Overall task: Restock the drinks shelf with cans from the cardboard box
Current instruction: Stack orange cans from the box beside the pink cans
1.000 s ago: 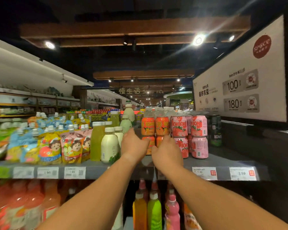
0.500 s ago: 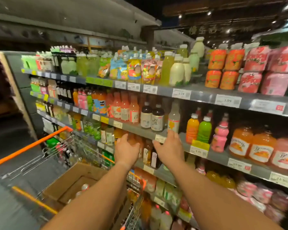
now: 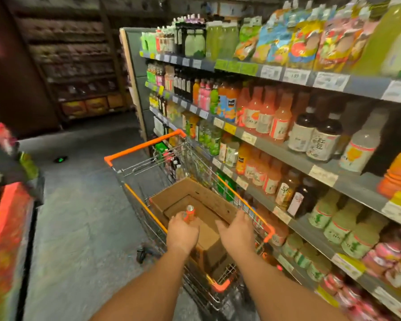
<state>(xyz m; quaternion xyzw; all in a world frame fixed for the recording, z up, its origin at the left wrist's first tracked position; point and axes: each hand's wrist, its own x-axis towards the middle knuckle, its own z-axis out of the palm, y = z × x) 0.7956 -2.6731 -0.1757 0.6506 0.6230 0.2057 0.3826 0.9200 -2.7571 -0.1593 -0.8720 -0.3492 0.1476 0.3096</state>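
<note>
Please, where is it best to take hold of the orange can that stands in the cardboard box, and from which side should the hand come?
Probably grip the orange can around its upper body, coming from above. It stands upright in the cardboard box, whose walls block a side approach, and only its silver top end and upper part show. The left hand is already over it; whether its fingers touch it I cannot tell.
</note>
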